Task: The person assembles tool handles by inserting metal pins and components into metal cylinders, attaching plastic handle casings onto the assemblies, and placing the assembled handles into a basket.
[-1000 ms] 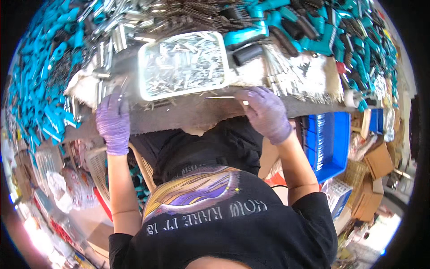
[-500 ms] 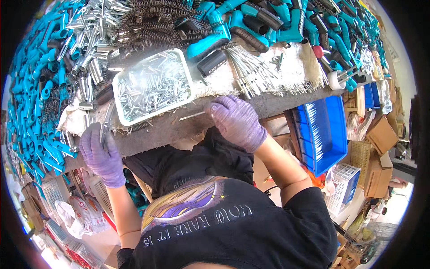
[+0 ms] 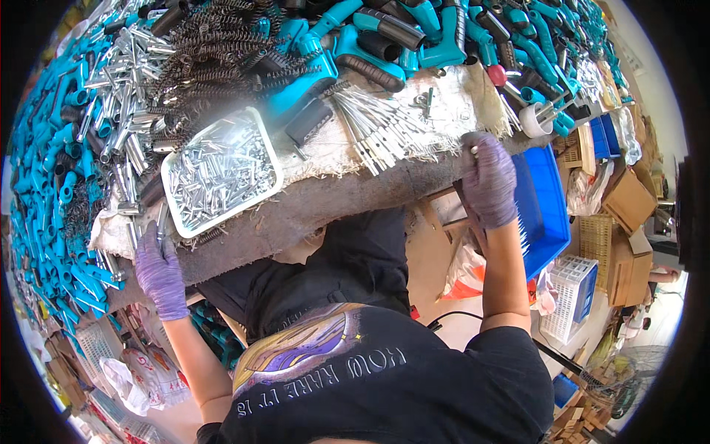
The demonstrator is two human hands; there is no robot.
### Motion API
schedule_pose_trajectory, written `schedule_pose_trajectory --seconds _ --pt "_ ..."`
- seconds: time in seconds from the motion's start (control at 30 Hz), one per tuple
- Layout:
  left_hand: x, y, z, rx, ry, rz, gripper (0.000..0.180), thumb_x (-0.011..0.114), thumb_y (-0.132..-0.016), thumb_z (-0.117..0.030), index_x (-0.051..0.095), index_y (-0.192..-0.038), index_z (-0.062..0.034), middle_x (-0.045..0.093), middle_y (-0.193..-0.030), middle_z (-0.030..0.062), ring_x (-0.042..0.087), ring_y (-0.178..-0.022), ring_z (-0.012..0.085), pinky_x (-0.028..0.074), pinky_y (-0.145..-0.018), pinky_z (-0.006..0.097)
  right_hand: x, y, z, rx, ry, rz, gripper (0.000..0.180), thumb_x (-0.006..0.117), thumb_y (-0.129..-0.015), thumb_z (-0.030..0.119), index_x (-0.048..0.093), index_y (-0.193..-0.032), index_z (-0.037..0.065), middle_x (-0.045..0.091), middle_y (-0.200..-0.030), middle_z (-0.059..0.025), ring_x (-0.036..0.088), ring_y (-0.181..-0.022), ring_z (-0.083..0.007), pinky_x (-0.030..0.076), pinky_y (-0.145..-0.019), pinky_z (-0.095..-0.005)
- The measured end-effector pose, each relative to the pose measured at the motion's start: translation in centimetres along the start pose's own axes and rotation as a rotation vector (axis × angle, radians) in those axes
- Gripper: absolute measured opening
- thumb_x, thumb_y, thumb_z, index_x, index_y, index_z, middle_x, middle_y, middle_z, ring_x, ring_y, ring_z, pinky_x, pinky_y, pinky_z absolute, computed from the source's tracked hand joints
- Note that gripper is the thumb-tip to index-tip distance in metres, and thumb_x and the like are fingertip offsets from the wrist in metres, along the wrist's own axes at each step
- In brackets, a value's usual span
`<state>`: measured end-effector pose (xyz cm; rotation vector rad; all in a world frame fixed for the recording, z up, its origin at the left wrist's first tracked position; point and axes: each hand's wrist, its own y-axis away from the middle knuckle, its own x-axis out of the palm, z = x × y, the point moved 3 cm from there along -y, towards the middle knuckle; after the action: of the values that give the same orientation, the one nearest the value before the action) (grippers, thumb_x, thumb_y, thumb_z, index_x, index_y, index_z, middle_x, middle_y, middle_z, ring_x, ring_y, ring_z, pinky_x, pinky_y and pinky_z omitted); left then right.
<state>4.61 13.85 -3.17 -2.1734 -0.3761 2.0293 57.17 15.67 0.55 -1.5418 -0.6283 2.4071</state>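
Note:
My left hand (image 3: pixel 160 275), in a purple glove, is at the table's front edge at the left. Its fingers are closed on a narrow silver metal tube (image 3: pixel 162 217) that sticks out past the fingertips. My right hand (image 3: pixel 490 181), gloved alike, is raised at the table edge beside the blue bin (image 3: pixel 543 207). It is closed around a thin metal rod (image 3: pixel 474 149), of which only a small shiny end shows. Between the hands, a white tray (image 3: pixel 278 181) holds many small silver pins. Right of it, a bundle of slim metal rods (image 3: pixel 377 129) lies on pale cloth.
Dark coil springs (image 3: pixel 214 59), silver tubes (image 3: pixel 122 81) and teal-and-black tool housings (image 3: pixel 444 44) are heaped along the back and left. A white cup (image 3: pixel 534 122) with tools stands at the right. Cardboard boxes (image 3: pixel 632 274) and a white crate (image 3: pixel 566 300) stand farther right.
My right hand has moved from the middle of the table edge rightward to the blue bin with the rod. My left hand stays at the left edge. The view has turned slightly.

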Motion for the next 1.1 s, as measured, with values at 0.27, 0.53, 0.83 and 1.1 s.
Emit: schedule_pose_trajectory --seconds 0.27,0.53,0.83,1.1 --pt "0.4 -0.3 0.8 0.084 -0.006 0.001 0.034 0.058 -0.087 -0.014 0.059 -0.120 -0.0052 0.061 -0.113 0.0171 0.057 -0.105 0.0342 0.044 -0.093 0.042 -0.1 -2.5 -5.1 0.105 0.334 -0.106 0.017 0.053 -0.087 0.012 0.061 -0.101 0.007 0.064 -0.092 -0.0150 0.062 -0.085 -0.0341 0.050 -0.073 -0.0434" --pt "-1.0 0.3 1.1 0.168 0.086 -0.337 0.035 0.057 -0.089 -0.009 0.054 -0.123 -0.0014 0.062 -0.110 0.0141 0.061 -0.093 0.0237 0.050 -0.081 0.033 -4.7 -1.4 -9.5 0.121 0.367 -0.510 0.016 0.052 -0.089 0.011 0.063 -0.099 0.005 0.064 -0.091 -0.0135 0.062 -0.083 -0.0292 0.049 -0.074 -0.0379" --pt "-0.4 0.4 1.7 -0.977 1.791 -0.042 0.019 0.059 -0.091 -0.023 0.057 -0.097 -0.0051 0.059 -0.077 0.0034 0.041 -0.048 0.0048 0.030 -0.034 0.019 -4.7 22.7 -42.8 1.077 0.664 0.382 0.033 0.052 -0.085 0.027 0.060 -0.103 0.001 0.059 -0.110 -0.0278 0.056 -0.103 -0.0438 0.046 -0.085 -0.0479" --pt "-1.9 -0.1 0.0 -0.890 1.930 0.035 0.020 0.056 -0.092 -0.025 0.055 -0.099 -0.0065 0.061 -0.079 0.0074 0.038 -0.042 0.0082 0.030 -0.031 0.023 -10.5 12.6 -33.8 0.908 0.656 -0.041 0.044 0.060 -0.086 0.035 0.058 -0.117 0.003 0.064 -0.111 -0.0187 0.060 -0.103 -0.0366 0.046 -0.088 -0.0434"
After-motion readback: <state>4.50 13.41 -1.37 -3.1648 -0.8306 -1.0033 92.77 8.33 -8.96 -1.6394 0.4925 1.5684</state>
